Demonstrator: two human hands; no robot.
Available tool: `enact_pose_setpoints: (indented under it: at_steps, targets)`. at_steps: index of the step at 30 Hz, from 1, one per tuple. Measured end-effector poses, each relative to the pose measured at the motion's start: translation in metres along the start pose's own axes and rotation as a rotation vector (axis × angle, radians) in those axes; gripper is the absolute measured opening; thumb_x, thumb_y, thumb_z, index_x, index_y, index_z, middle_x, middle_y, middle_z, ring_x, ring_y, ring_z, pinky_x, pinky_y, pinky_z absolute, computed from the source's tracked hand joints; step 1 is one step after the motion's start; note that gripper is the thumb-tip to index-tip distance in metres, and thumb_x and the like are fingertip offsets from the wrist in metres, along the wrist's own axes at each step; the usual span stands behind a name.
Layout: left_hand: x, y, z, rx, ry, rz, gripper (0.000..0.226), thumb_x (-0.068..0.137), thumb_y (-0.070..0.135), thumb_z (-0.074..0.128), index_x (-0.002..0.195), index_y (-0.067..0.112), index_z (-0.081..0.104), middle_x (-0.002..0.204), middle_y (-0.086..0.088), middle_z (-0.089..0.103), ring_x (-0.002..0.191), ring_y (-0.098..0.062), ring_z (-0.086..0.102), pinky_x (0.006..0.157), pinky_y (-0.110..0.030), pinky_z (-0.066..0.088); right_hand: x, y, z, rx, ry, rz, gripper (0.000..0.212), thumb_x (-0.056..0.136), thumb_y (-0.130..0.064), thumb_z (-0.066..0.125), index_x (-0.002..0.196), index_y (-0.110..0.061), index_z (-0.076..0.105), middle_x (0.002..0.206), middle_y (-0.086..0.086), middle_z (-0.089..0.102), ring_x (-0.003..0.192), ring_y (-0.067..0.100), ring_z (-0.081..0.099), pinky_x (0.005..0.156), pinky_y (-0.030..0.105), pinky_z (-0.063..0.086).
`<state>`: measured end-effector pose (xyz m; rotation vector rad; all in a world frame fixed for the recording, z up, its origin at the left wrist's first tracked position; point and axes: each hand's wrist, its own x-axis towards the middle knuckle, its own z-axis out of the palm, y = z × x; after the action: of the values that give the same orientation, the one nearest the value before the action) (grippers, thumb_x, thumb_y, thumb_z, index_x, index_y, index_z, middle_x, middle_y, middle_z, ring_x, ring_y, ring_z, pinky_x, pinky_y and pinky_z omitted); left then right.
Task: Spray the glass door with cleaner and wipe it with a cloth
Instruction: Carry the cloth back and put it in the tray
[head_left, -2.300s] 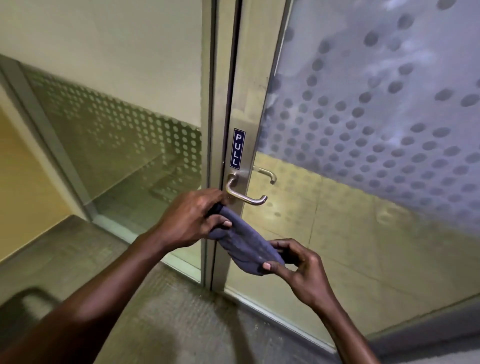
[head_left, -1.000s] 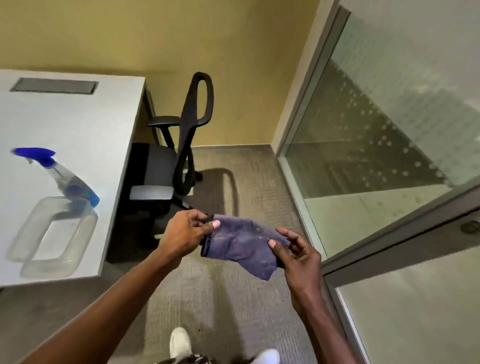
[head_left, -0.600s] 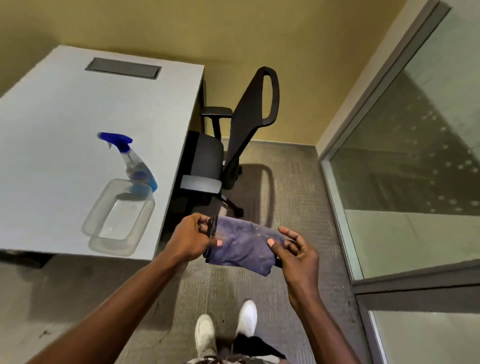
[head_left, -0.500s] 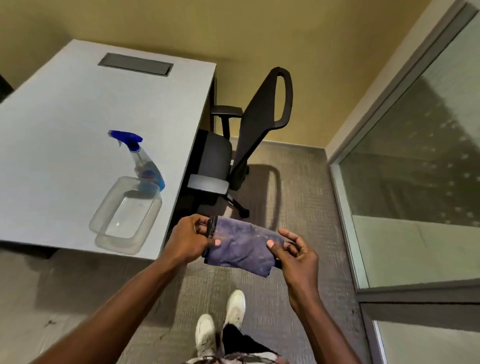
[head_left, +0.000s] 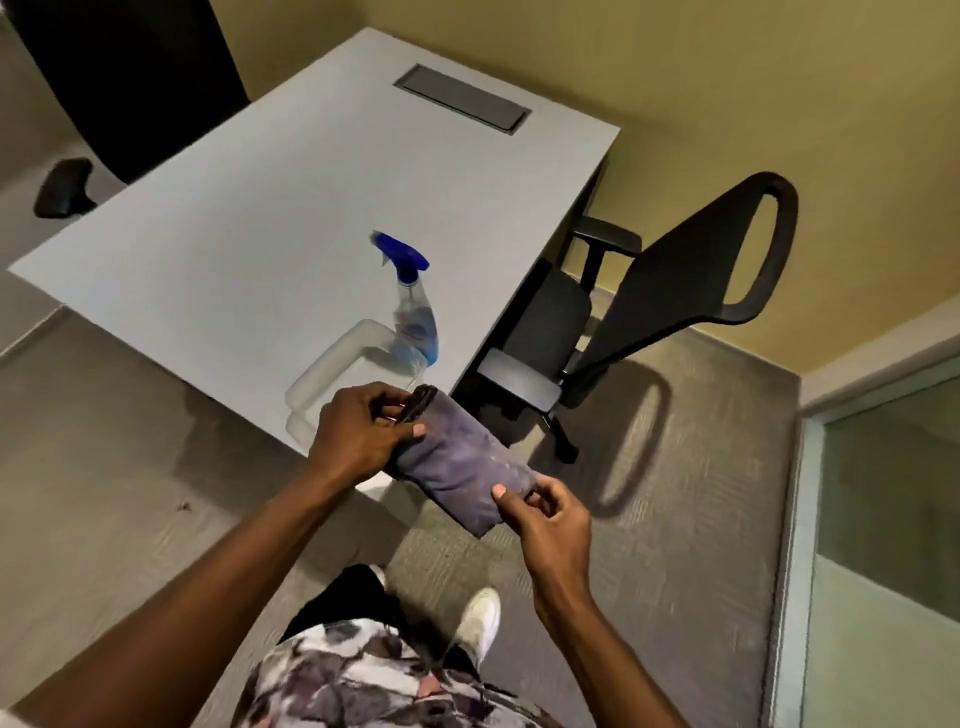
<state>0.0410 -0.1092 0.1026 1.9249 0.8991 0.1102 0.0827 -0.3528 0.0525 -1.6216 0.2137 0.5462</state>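
While I had been facing the door handle a couple of seconds before, the view had since swung away from the glass and toward the white desk (head_left: 249, 218), so the door itself was out of sight apart from a glass panel (head_left: 883, 499) at the right edge. My left hand (head_left: 358, 436) pinched one end of the purple cloth (head_left: 462, 462) and my right hand (head_left: 550, 514) pinched the other, holding it folded between them above the carpet at the desk's near corner. On the desk just beyond stood the spray bottle (head_left: 413, 312), next to a clear plastic container (head_left: 332, 369). I judged the wiping finished and the cloth on its way back to the container.
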Motion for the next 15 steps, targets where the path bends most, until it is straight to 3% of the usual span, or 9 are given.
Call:
enact_pose_setpoints:
  at_steps: [4,7,10,12,15]
  targets:
    - [0.02,-0.011,-0.035,0.027,0.107,0.021,0.035,0.08,0.019,0.097,0.113,0.019,0.085,0.099,-0.002,0.084,0.09,-0.014,0.078,0.089,-0.029,0.056,0.018,-0.005,0.048,-0.03,-0.075,0.014,0.017,0.092,-0.008,0.086,0.105,-0.008,0.076,0.057,-0.018,0.056,0.057,0.001,0.051,0.069,0.035,0.056]
    - [0.045,-0.026,-0.062,0.067,0.161,0.018,0.038,0.083,0.021,0.095,0.118,0.017,0.084,0.106,-0.005,0.084,0.096,-0.018,0.078,0.089,-0.028,0.053,0.025,-0.013,0.094,-0.022,-0.111,0.013,0.023,0.093,-0.011,0.087,0.113,-0.016,0.076,0.062,-0.016,0.064,0.065,0.006,0.063,0.079,0.043,0.068]
    - [0.07,-0.042,-0.088,0.138,0.153,0.039,0.034,0.088,0.017,0.088,0.122,0.014,0.083,0.113,-0.009,0.084,0.1,-0.019,0.075,0.091,-0.028,0.051,0.031,-0.022,0.143,-0.01,-0.083,-0.012,0.03,0.092,-0.016,0.088,0.117,-0.022,0.073,0.079,-0.003,0.079,0.079,0.024,0.08,0.082,0.053,0.072]
    - [0.085,-0.051,-0.102,0.193,0.122,0.067,0.031,0.092,0.016,0.082,0.123,0.013,0.082,0.115,-0.011,0.084,0.103,-0.023,0.076,0.09,-0.027,0.049,0.034,-0.023,0.172,-0.035,-0.036,-0.009,0.033,0.093,-0.02,0.088,0.118,-0.028,0.069,0.091,0.005,0.083,0.086,0.025,0.083,0.081,0.053,0.072]
    - [0.11,-0.066,-0.121,0.204,0.062,0.089,0.029,0.094,0.019,0.081,0.122,0.012,0.082,0.113,-0.01,0.084,0.097,-0.018,0.072,0.087,-0.026,0.049,0.041,-0.013,0.212,-0.124,0.054,-0.013,0.033,0.093,-0.029,0.087,0.118,-0.038,0.067,0.099,0.002,0.082,0.089,0.021,0.082,0.084,0.051,0.071]
